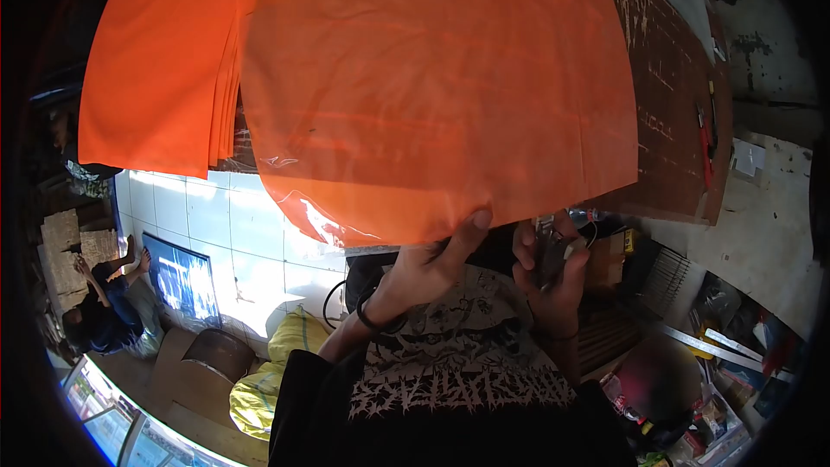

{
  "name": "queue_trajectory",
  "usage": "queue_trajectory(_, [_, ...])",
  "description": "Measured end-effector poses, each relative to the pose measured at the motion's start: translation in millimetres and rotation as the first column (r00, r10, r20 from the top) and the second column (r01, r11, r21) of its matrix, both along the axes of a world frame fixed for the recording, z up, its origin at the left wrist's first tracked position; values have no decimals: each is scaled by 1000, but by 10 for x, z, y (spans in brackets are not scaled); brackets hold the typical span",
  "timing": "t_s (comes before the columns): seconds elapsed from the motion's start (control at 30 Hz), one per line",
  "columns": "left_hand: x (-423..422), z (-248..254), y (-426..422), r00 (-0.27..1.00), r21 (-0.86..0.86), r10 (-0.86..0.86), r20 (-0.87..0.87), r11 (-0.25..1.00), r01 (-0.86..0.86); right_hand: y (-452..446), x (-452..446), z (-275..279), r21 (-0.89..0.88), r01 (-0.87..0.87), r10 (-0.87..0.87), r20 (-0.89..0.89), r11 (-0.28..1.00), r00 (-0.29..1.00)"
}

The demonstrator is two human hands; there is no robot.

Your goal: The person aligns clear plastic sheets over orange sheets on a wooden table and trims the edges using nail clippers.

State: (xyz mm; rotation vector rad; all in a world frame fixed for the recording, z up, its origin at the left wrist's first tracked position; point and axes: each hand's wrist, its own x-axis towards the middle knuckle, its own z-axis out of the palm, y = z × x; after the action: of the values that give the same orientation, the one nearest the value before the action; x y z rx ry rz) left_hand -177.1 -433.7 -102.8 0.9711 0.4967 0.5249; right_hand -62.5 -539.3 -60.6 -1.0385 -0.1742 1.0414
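A large orange sheet (pixel 450 95) lies over the table and hangs toward my body, with a shiny, see-through film (pixel 324 223) along its lower left edge. My left hand (pixel 432 268) pinches the sheet's near edge, thumb on top and the other fingers underneath. Just to the right, below the same edge, my right hand (pixel 558 272) is closed around a small dark hand tool (pixel 548 255) with a metallic end. Its exact kind is hard to make out. Farther left lie several layered brighter orange sheets (pixel 160 60).
The brown, scratched tabletop (pixel 666 121) shows at right, with a red-handled tool (pixel 705 147) on it. Yellow sacks (pixel 264 389) lie on the floor at lower left. Another person (pixel 112 311) sits beyond a dark framed panel (pixel 183 281). Metal strips (pixel 718 350) and clutter are at lower right.
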Motion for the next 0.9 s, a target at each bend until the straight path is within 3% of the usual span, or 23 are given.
queue_trajectory(0.07, [-78, -9, -8, 997, 54, -1, -71, 999, 5, -179, 176, -4, 8, 27, -27, 91, 1000, 996])
queue_trajectory(0.1, [-124, 17, -22, 998, -42, 26, -61, 999, -29, -198, 218, 70, 23, 32, -34, 98, 999, 995])
queue_trajectory(0.13, [-176, 44, -34, 997, -134, 50, -51, 989, -56, -194, 247, 188, -116, 55, -32, 198, 992, 980])
queue_trajectory(0.17, [-239, 47, -49, 999, -116, 38, -37, 992, -42, -195, 265, 259, -247, 99, -22, 297, 964, 955])
queue_trajectory(0.2, [-308, 19, -63, 994, -182, 106, -19, 977, -108, -204, 276, 272, -264, 190, -91, 347, 945, 934])
queue_trajectory(0.23, [-360, -18, -68, 985, -249, 170, -3, 954, -166, -198, 313, 294, -240, 214, -118, 361, 947, 925])
queue_trajectory(0.33, [-454, -142, -80, 975, -165, 215, -52, 961, -221, -181, 438, 386, -314, 283, -184, 309, 906, 933])
queue_trajectory(0.4, [-363, -77, -97, 963, -163, 254, -90, 950, -266, -101, 531, 432, -335, 298, -115, 471, 894, 875])
queue_trajectory(0.47, [-285, 22, -91, 932, -161, 330, -151, 922, -353, -51, 707, 464, -337, 271, -66, 512, 902, 857])
queue_trajectory(0.53, [-265, 49, -83, 933, -131, 342, -115, 926, -355, 5, 906, 554, -425, 214, 56, 539, 880, 841])
queue_trajectory(0.57, [-278, 53, -74, 928, -124, 360, -97, 921, -370, 50, 1015, 540, -399, 222, 36, 547, 890, 837])
queue_trajectory(0.67, [-336, 74, -39, 933, -65, 355, -60, 931, -359, 294, 1274, 553, -417, 57, 280, 698, 907, 659])
queue_trajectory(0.77, [-271, 82, -31, 941, 24, 337, -5, 941, -337, 592, 1526, 435, -398, -60, 364, 755, 915, 545])
queue_trajectory(0.8, [-224, 116, -28, 942, -36, 335, 19, 942, -335, 733, 1621, 358, -349, -45, 329, 824, 936, 461])
queue_trajectory(0.83, [-187, 155, -16, 942, -97, 333, 44, 940, -327, 875, 1718, 317, -334, -43, 316, 833, 942, 454])
queue_trajectory(0.9, [-159, 241, 20, 952, -58, 305, 10, 951, -304, 1107, 1832, 314, -328, 25, 300, 891, 944, 341])
